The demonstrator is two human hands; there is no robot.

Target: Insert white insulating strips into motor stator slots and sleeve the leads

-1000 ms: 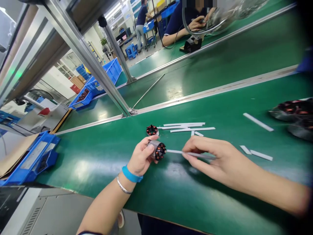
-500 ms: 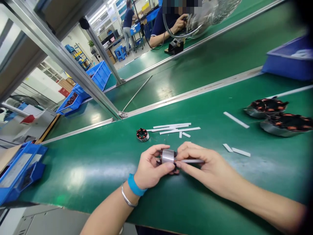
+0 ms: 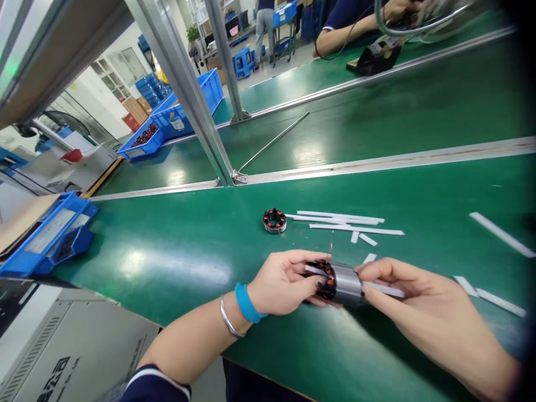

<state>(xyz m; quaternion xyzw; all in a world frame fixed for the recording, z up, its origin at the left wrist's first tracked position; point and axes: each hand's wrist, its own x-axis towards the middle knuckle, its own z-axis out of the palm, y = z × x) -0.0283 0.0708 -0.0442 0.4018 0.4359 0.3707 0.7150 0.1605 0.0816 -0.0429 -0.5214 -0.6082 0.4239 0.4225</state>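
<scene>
My left hand (image 3: pixel 288 285) is closed around a motor stator (image 3: pixel 347 282), a steel ring with black insulation and copper windings at its left end. A white strip (image 3: pixel 316 271) pokes out of that end, beside my left thumb. At the stator's other end, my right hand (image 3: pixel 422 298) pinches a white strip (image 3: pixel 387 289) running into it. Whether both ends belong to one strip is hidden inside the stator. A thin copper wire (image 3: pixel 331 241) stands up above it. Another, smaller-looking stator (image 3: pixel 274 221) lies on the green table behind my hands.
Several long white strips (image 3: pixel 347 228) and short pieces (image 3: pixel 368 239) lie behind the hands; more strips (image 3: pixel 500 301) are at right. Blue bins (image 3: pixel 62 237) stand at left. A metal frame post (image 3: pixel 192 95) rises behind. A co-worker's arm (image 3: pixel 347 36) is across the bench.
My view has turned, so the bench contents sit differently. The stator has tilted to show its wound left end, where a white strip now sticks out. Both hands keep their hold.
</scene>
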